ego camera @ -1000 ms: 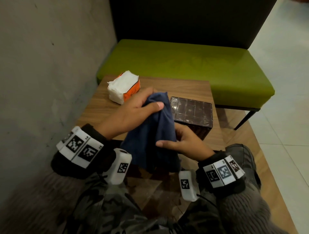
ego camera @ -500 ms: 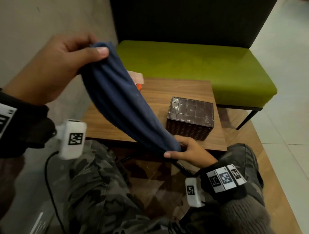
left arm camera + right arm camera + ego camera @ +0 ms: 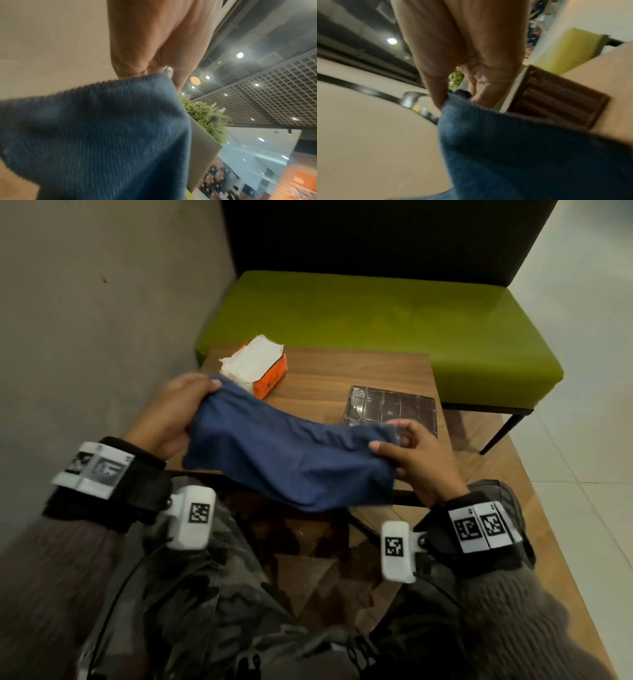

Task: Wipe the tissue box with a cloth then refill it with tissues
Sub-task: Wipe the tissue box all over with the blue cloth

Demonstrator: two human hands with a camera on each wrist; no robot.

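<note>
From the head view, the left hand (image 3: 171, 419) and right hand (image 3: 416, 457) each pinch an end of the blue cloth (image 3: 287, 457), stretched over the tabletop's (image 3: 342, 378) near edge; the dark tissue box (image 3: 394, 409) sits at the right edge, just beyond the right hand, while the opened orange tissue pack (image 3: 260, 368) holds white tissues at the far left corner. The left wrist view shows fingers (image 3: 130, 65) clamped on the cloth's hem. The right wrist view shows thumb and fingers (image 3: 435, 88) pinching cloth, with the box's woven side (image 3: 556, 100) just beside them.

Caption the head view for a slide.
Both hands, left and right, stretch a blue cloth before the brown tissue box.
</note>
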